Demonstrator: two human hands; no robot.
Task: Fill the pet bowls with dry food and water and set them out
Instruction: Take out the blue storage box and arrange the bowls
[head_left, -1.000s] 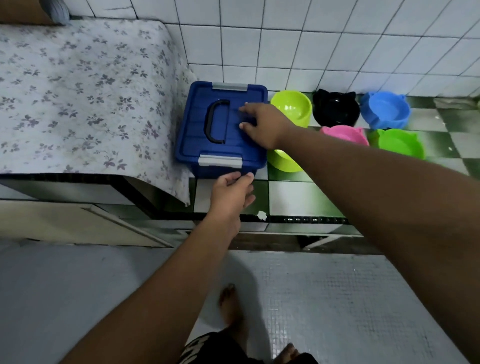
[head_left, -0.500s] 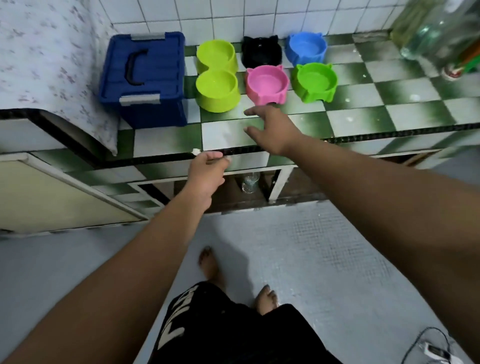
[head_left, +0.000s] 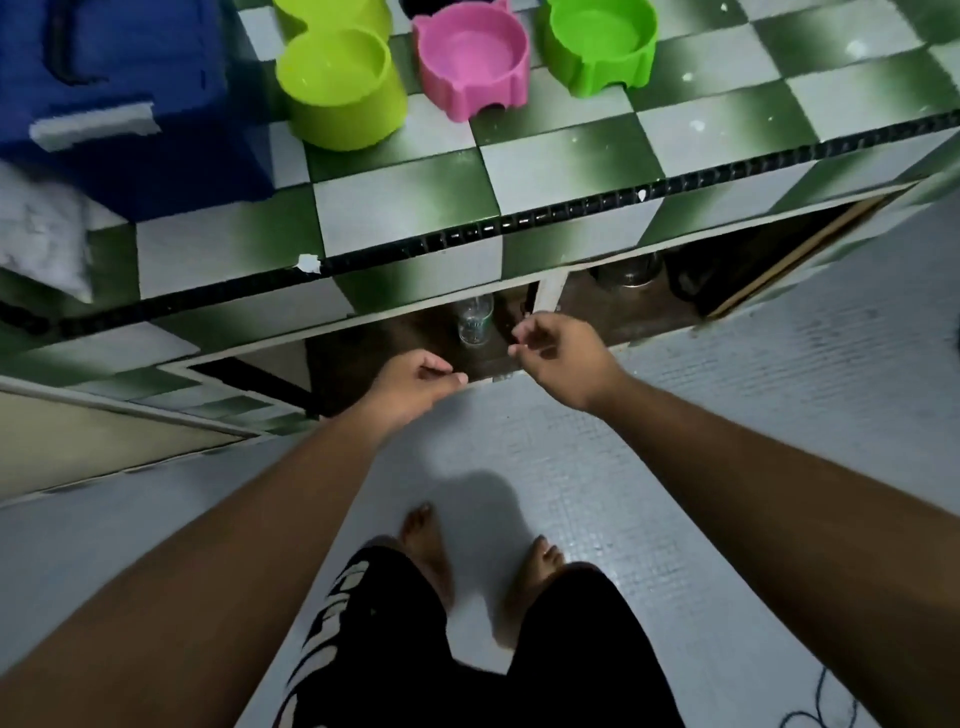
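Empty pet bowls stand on the green-and-white checkered counter (head_left: 405, 197): a lime bowl (head_left: 337, 78), a pink cat-shaped bowl (head_left: 472, 57) and a green bowl (head_left: 597, 41). A blue lidded storage box (head_left: 130, 93) stands at the counter's left. My left hand (head_left: 415, 379) and my right hand (head_left: 556, 353) hang below the counter edge, in front of the open space under it. Both hold nothing, with fingers loosely curled. A clear plastic bottle (head_left: 475, 322) stands under the counter, just beyond my right hand's fingers.
A metal pot (head_left: 628, 270) sits in the dark space under the counter to the right. A floral cloth corner (head_left: 41, 239) hangs at the left. A cabinet door (head_left: 104, 441) stands open at the lower left. My bare feet are on the grey floor (head_left: 779, 415).
Both hands left the blue box and dropped from the counter top to below its edge. The view tilted down and shifted right, toward the space under the counter.
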